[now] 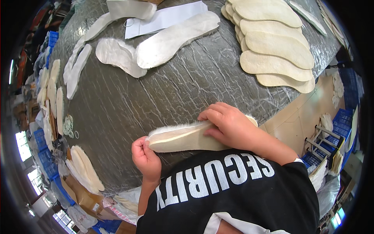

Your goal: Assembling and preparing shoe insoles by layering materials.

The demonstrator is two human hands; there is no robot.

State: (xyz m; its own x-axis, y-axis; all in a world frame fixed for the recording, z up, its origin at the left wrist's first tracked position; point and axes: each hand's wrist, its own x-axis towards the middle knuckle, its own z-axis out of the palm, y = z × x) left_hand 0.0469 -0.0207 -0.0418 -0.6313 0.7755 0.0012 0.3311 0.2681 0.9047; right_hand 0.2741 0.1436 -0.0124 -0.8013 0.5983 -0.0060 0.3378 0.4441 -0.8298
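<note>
A pair of cream insoles (179, 143) with white fleecy edges lies across in front of my body, at the near edge of the table. My left hand (147, 159) pinches their left end between thumb and fingers. Toward the right end, my right hand (232, 125) grips them, its fingers over the far edge and the thumb on the near face. The fleece shows along the far side, and the smooth cream face is turned toward me. Part of the right end is hidden behind my right hand and wrist.
Overlapping cream insoles (276, 50) are piled at the far right of the film-covered table (128, 105). White fleecy insoles (177, 41) and white paper sheets (167, 19) lie at the back. Rubber bands (69, 125) and more insoles (85, 168) are at the left edge. Blue crates (339, 124) stand right.
</note>
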